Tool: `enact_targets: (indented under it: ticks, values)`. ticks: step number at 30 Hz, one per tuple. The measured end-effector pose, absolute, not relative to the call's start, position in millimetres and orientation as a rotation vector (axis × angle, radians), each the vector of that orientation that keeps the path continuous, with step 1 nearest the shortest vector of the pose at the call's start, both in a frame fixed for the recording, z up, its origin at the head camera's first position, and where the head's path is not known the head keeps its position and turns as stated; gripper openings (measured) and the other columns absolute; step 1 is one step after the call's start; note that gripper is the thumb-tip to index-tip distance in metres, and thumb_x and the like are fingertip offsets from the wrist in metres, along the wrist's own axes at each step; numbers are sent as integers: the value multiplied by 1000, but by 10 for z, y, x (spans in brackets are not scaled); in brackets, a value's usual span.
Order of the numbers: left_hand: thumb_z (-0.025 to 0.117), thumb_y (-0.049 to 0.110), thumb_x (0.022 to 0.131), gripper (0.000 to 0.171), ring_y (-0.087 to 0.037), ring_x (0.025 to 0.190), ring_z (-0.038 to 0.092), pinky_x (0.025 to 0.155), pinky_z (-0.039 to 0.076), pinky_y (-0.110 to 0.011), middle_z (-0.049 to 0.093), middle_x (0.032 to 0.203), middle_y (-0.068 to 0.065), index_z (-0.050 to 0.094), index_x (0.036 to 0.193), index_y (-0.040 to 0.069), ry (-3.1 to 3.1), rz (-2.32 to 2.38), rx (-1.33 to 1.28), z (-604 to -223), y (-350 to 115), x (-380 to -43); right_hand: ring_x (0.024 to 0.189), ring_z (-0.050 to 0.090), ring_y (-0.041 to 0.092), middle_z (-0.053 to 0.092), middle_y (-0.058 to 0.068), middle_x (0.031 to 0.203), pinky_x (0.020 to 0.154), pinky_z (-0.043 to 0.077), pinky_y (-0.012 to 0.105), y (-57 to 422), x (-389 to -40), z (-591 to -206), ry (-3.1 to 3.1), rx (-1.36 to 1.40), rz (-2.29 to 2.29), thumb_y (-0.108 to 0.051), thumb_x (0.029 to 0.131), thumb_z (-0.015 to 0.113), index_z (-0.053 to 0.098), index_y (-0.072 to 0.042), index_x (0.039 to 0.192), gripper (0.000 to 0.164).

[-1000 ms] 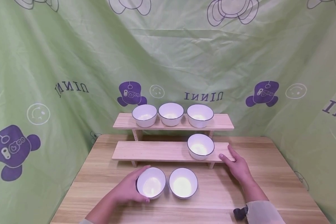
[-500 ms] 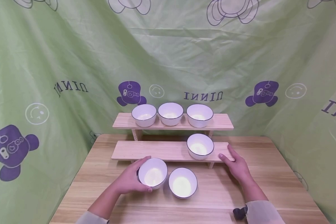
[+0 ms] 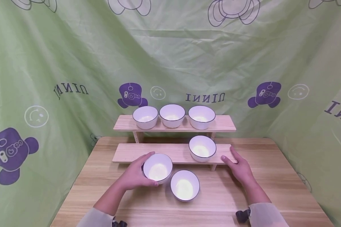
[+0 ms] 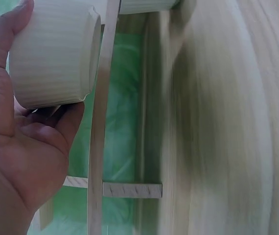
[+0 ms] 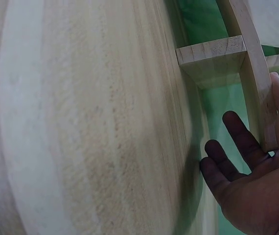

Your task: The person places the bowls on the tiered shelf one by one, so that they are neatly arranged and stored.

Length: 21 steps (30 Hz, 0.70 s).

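Observation:
My left hand [image 3: 137,174] grips a white, dark-rimmed bowl [image 3: 158,167], thumb on the near side and fingers round the far side. The bowl is raised and overlaps the front edge of the lower wooden shelf [image 3: 153,151]; in the left wrist view the bowl's ribbed wall [image 4: 51,58] shows beside the shelf board [image 4: 98,117]. A second bowl [image 3: 185,185] stands on the table to its right. At the lower shelf's right end rests my right hand [image 3: 241,170], thumb on top. In the right wrist view its other fingers [image 5: 240,137] extend loosely below the board [image 5: 259,83].
One bowl [image 3: 202,148] stands right of centre on the lower shelf. Behind it, the upper shelf [image 3: 224,123] bears three matching bowls in a row, the middle one [image 3: 172,115] close to the left one. A green printed curtain [image 3: 170,63] surrounds the wooden table [image 3: 272,183].
My left hand has lifted its bowl off the table and carried it forward and slightly right, up to the lower shelf's front edge. The right hand stays at the shelf end.

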<state>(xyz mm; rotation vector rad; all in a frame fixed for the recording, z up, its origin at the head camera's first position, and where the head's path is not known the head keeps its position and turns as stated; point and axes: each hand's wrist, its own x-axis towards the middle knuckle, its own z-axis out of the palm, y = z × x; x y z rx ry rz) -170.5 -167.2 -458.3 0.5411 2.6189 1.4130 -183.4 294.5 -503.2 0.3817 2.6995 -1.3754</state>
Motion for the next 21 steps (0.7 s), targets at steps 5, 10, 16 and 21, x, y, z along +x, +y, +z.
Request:
enact_targets:
  ticks: [5,10,16,21]
  values:
    - [103,50,50,124,-28,132,54,111,42,-55,54,150,-6,47,156,17,2634,1425,540,-4549,-1592,-1760,154,14,48,16,20,170,123,15,63,2942,-1829,-5022,2706,376,-1379,-72,93,60,15,-29,167,97]
    - [103,47,51,124,-28,134,52,113,40,-54,53,151,-7,46,157,18,2627,1447,509,-4531,-1497,-1831,154,13,49,15,20,170,123,16,63,2945,-1829,-5014,2703,387,-1368,-74,92,60,14,-28,167,99]
    - [102,49,52,122,-27,136,51,115,39,-53,53,151,-3,47,156,18,2644,1466,463,-4498,-1372,-1907,153,15,49,17,21,169,123,17,62,2951,-1827,-5017,2717,368,-1362,-72,93,61,16,-27,167,98]
    - [102,48,54,118,-26,135,52,114,40,-53,54,150,-2,49,155,21,2633,1483,457,-4491,-1279,-1967,154,16,48,18,20,169,123,17,61,2943,-1836,-5005,2728,353,-1360,-70,94,61,16,-26,167,96]
